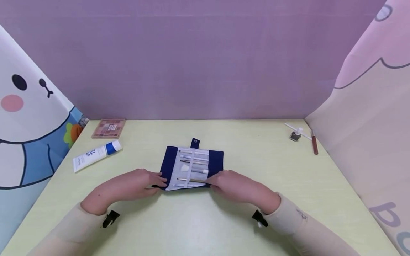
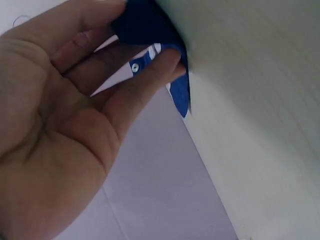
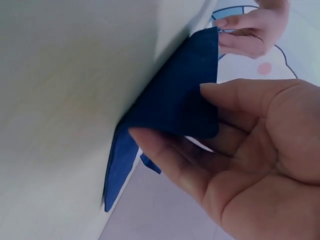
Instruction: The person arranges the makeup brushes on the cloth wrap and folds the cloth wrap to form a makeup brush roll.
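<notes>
At frame centre, a navy fabric brush roll [image 1: 192,165], holding slim white-handled brushes [image 1: 193,163], is being pinched at its near corners by the left hand [image 1: 141,183] and right hand [image 1: 234,185].

On the table [image 1: 160,227] we see a white tube [image 1: 96,155], an eyeshadow palette [image 1: 109,128] and a brown pencil [image 1: 315,144] far right.
</notes>
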### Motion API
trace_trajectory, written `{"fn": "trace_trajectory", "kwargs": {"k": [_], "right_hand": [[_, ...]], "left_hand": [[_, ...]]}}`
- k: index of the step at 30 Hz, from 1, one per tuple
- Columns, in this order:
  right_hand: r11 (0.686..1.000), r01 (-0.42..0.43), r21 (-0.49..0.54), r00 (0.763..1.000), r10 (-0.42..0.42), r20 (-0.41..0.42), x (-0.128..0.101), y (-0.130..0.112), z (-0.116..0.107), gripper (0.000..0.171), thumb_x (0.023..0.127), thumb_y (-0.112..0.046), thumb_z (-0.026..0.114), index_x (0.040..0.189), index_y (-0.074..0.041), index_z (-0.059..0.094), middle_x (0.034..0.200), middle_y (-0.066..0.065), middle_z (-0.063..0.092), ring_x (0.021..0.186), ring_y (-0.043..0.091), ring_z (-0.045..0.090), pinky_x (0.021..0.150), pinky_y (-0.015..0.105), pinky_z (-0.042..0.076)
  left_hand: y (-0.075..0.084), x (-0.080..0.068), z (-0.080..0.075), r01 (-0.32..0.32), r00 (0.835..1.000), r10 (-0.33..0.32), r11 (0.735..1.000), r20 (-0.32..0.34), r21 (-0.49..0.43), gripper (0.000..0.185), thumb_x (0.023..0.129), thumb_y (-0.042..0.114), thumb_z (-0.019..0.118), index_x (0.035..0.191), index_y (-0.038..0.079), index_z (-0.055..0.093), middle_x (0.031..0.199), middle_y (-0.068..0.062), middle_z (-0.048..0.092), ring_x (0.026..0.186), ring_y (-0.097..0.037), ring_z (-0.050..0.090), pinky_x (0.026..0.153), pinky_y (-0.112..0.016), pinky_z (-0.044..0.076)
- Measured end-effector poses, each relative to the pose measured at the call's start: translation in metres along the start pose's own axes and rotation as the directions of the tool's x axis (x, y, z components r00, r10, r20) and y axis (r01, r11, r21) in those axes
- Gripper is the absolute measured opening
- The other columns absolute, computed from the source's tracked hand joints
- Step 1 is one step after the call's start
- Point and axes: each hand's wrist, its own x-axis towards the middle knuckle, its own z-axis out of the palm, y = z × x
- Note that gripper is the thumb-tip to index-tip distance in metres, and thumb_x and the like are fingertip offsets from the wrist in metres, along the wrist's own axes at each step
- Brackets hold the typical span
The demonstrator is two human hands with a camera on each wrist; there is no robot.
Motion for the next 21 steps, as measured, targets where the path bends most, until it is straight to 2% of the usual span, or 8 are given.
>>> {"fn": "trace_trajectory", "kwargs": {"k": [2,5,7,9,12,16,19,21], "right_hand": [[0.999,-0.010,0.046,1.000,0.010,0.007,-0.002,0.002,-0.003,0.021,0.107,-0.006,0.059,0.117,-0.007,0.077,0.103,0.006,0.081,0.085,0.010,0.071,0.078,0.029,0.062],[0.995,-0.041,0.094,0.999,0.041,0.004,-0.006,0.005,-0.008,0.024,0.108,-0.008,0.059,0.124,-0.005,0.076,0.109,0.007,0.082,0.084,0.007,0.069,0.079,0.028,0.063],[0.989,-0.063,0.133,0.998,0.064,-0.001,-0.007,0.008,-0.011,0.027,0.108,-0.008,0.058,0.129,-0.003,0.075,0.112,0.009,0.082,0.080,0.005,0.067,0.079,0.027,0.062],[0.981,-0.083,0.172,0.996,0.085,-0.004,-0.007,0.012,-0.014,0.029,0.109,-0.009,0.058,0.133,-0.002,0.073,0.116,0.010,0.082,0.075,0.002,0.063,0.079,0.025,0.060],[0.971,-0.097,0.218,0.995,0.101,-0.010,-0.006,0.018,-0.016,0.029,0.110,-0.010,0.057,0.134,-0.002,0.072,0.112,0.010,0.081,0.066,-0.001,0.053,0.075,0.023,0.056],[0.959,-0.121,0.258,0.991,0.129,-0.016,-0.003,0.026,-0.018,0.030,0.111,-0.013,0.057,0.134,-0.002,0.071,0.111,0.010,0.081,0.061,-0.002,0.050,0.073,0.021,0.054],[0.944,-0.166,0.286,0.984,0.175,-0.007,0.002,0.033,-0.018,0.029,0.111,-0.016,0.058,0.134,-0.006,0.072,0.117,0.008,0.080,0.066,0.001,0.058,0.074,0.024,0.056],[0.938,-0.188,0.291,0.980,0.200,-0.011,0.005,0.038,-0.018,0.028,0.111,-0.017,0.059,0.133,-0.008,0.073,0.122,0.007,0.080,0.079,0.005,0.068,0.081,0.028,0.060]], "left_hand": [[-0.003,-0.001,-0.001,-0.005,1.000,0.005,0.999,0.009,-0.049,0.030,0.105,0.022,0.067,0.134,0.016,0.076,0.141,-0.006,0.074,0.132,-0.029,0.071,0.107,-0.050,0.060],[-0.008,-0.002,-0.003,-0.015,1.000,0.016,0.989,0.003,-0.147,0.029,0.108,0.023,0.064,0.133,0.016,0.076,0.133,-0.004,0.078,0.104,-0.012,0.077,0.091,-0.035,0.065],[-0.012,-0.002,-0.004,-0.022,1.000,0.020,0.978,-0.011,-0.209,0.029,0.109,0.024,0.062,0.132,0.016,0.075,0.127,-0.003,0.080,0.088,-0.002,0.070,0.079,-0.027,0.061],[-0.015,-0.001,-0.004,-0.023,0.999,0.015,0.965,-0.033,-0.260,0.028,0.110,0.026,0.060,0.132,0.015,0.075,0.119,-0.002,0.080,0.076,0.001,0.062,0.071,-0.023,0.056],[-0.020,0.004,-0.004,-0.022,0.997,0.000,0.955,-0.074,-0.295,0.030,0.111,0.029,0.058,0.132,0.014,0.073,0.114,0.001,0.079,0.078,-0.001,0.062,0.072,-0.023,0.055],[-0.026,0.011,-0.003,0.012,0.995,-0.042,0.944,-0.085,-0.329,0.035,0.114,0.033,0.054,0.137,0.013,0.070,0.113,0.001,0.079,0.085,-0.006,0.068,0.077,-0.025,0.058],[-0.029,0.017,-0.003,0.046,0.995,-0.077,0.926,-0.068,-0.374,0.036,0.114,0.031,0.053,0.140,0.010,0.067,0.111,-0.002,0.078,0.086,-0.008,0.074,0.077,-0.027,0.059],[-0.030,0.022,-0.002,0.066,0.993,-0.101,0.914,-0.067,-0.401,0.034,0.114,0.028,0.053,0.139,0.009,0.066,0.111,-0.003,0.077,0.086,-0.009,0.076,0.076,-0.029,0.061]]}}
